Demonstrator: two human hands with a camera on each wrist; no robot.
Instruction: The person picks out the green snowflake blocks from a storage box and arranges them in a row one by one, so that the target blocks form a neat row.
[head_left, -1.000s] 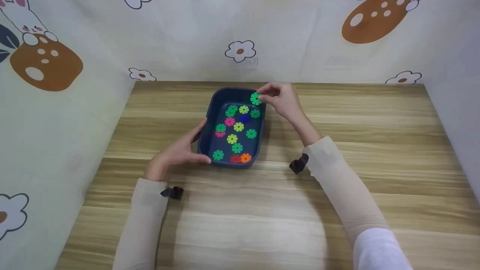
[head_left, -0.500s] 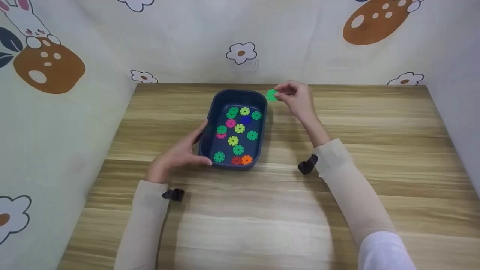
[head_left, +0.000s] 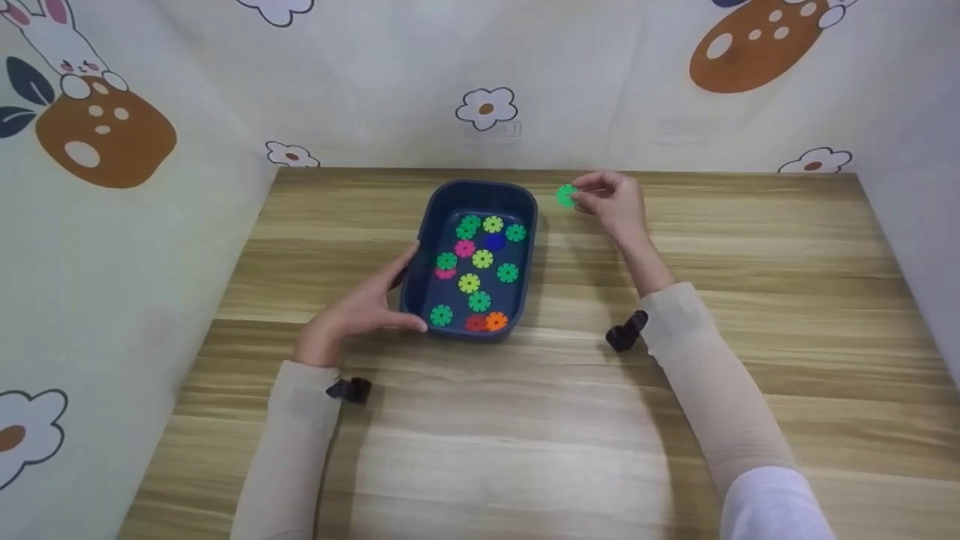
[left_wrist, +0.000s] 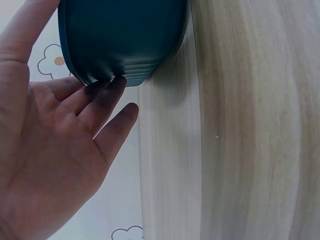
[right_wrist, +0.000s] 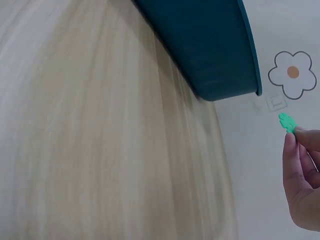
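The right hand point(head_left: 616, 208) pinches a green disc point(head_left: 565, 195) between thumb and fingertips, out to the right of the tub's far right corner and apart from it, while the left hand point(head_left: 367, 304) lies spread against the tub point(head_left: 484, 196) at its near left, thumb by the near corner and fingers along the left wall. The work looks partway: this one disc is outside but not yet set down, and many other discs point(head_left: 482, 259), some overlapping, lie on the tub's floor.
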